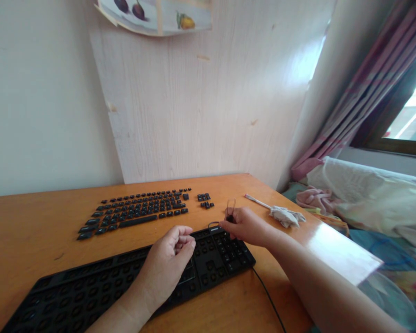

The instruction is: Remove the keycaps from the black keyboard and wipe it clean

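Note:
A black keyboard base (90, 286) with its keycaps removed lies along the near edge of an orange wooden desk (27, 231). The removed black keycaps (135, 212) are laid out in keyboard order farther back, with a small cluster (205, 200) to their right. My left hand (168, 261) hovers over the base's right half, fingers loosely curled, nothing visible in it. My right hand (244, 225) rests at the base's far right corner, pinching a wire keycap puller (230, 206) with a dark keycap at its lower end.
A crumpled white cloth and a thin white stick (280, 212) lie at the desk's right edge. The keyboard cable (268, 298) trails off the front edge. A bed with bedding (367, 203) and a curtained window stand to the right. A wood panel backs the desk.

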`<state>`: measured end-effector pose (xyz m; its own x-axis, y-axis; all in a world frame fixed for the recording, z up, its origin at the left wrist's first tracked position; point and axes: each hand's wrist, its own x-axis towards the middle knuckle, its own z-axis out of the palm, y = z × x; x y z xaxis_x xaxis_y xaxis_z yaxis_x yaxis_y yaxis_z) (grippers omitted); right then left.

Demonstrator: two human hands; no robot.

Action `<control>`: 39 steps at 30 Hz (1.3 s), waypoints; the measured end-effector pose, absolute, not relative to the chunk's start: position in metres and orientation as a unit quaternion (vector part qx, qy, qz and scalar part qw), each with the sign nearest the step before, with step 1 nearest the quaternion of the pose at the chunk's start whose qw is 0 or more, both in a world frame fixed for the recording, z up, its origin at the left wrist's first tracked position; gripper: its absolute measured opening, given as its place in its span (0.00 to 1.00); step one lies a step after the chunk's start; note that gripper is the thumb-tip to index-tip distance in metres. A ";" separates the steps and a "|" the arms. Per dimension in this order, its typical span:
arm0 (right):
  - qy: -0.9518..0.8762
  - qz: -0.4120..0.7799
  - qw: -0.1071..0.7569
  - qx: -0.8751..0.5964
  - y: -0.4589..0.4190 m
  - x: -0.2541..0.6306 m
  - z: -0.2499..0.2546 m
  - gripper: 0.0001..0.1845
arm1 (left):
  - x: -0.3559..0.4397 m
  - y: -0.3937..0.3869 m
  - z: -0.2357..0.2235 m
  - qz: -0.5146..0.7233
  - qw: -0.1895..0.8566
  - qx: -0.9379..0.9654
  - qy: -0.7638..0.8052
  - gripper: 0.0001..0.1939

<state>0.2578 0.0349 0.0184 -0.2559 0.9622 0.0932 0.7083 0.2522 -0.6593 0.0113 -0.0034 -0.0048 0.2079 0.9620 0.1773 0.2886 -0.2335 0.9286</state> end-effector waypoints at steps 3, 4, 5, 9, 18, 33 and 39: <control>-0.737 0.251 0.251 -0.575 0.034 0.254 0.018 0.11 | 0.011 -0.004 -0.004 0.413 0.398 0.669 0.473 0.16; -0.733 0.246 0.252 -0.582 0.034 0.254 0.018 0.11 | 0.011 -0.004 -0.003 0.411 0.395 0.671 0.474 0.16; -0.731 0.236 0.254 -0.588 0.035 0.253 0.018 0.11 | 0.011 -0.003 -0.003 0.409 0.391 0.674 0.475 0.16; -0.726 0.186 0.262 -0.609 0.037 0.253 0.021 0.12 | 0.013 -0.004 -0.004 0.400 0.372 0.689 0.477 0.14; -0.690 0.235 0.294 -0.618 0.038 0.255 0.021 0.09 | 0.015 -0.005 -0.007 0.373 0.319 0.729 0.476 0.10; -0.681 0.227 0.303 -0.627 0.039 0.253 0.019 0.09 | 0.016 -0.008 -0.007 0.360 0.290 0.749 0.475 0.11; -0.727 0.122 0.308 -0.601 0.032 0.248 0.019 0.09 | 0.015 -0.008 -0.008 0.364 0.284 0.753 0.468 0.12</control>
